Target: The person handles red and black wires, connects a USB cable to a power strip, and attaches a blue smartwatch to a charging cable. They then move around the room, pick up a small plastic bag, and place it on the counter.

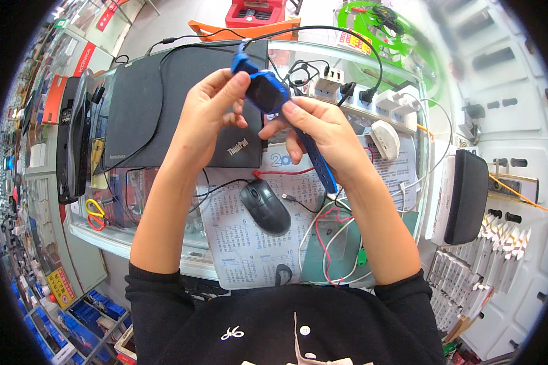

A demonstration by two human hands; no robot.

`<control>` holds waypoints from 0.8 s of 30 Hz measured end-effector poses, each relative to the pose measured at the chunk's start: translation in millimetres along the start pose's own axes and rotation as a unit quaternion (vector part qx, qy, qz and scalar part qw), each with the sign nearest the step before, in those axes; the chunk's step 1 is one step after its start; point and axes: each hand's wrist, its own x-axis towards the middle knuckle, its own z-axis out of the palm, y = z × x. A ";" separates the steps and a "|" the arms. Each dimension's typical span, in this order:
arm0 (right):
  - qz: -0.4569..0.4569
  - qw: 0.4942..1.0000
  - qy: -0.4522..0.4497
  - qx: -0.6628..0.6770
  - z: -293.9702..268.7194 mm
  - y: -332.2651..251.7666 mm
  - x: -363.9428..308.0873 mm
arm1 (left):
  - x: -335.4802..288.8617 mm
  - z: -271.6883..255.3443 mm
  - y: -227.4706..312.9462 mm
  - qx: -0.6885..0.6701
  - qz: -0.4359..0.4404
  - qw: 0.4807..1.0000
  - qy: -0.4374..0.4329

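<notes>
A blue smartwatch (266,90) with a dark square screen and a long blue strap is held up between both of my hands above a glass counter. My left hand (210,112) grips its left side, thumb lying against the screen edge. My right hand (319,131) holds the lower right side, thumb tip at the screen's corner, and the strap (318,161) runs down across its palm. The other strap end sticks up behind my left fingers.
A closed black laptop (158,103) lies behind my hands. A black mouse (265,207) sits on a paper calendar (243,243). Red and white cables (332,243) cross a green mat. Power strip with plugs (359,97) at back right; black device (467,194) at right.
</notes>
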 end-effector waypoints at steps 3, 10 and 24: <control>0.022 0.999 -0.002 -0.046 3.5 8.2 9.5 | 11.1 -9.6 0.5 0.032 -0.054 0.996 0.064; -0.009 0.970 0.110 -0.218 10.6 22.1 2.5 | 26.5 -18.5 -12.4 0.059 -0.021 0.997 0.043; -0.291 0.742 0.272 -0.540 -6.5 32.6 15.4 | 70.6 -25.8 -7.3 0.207 -0.026 0.976 0.063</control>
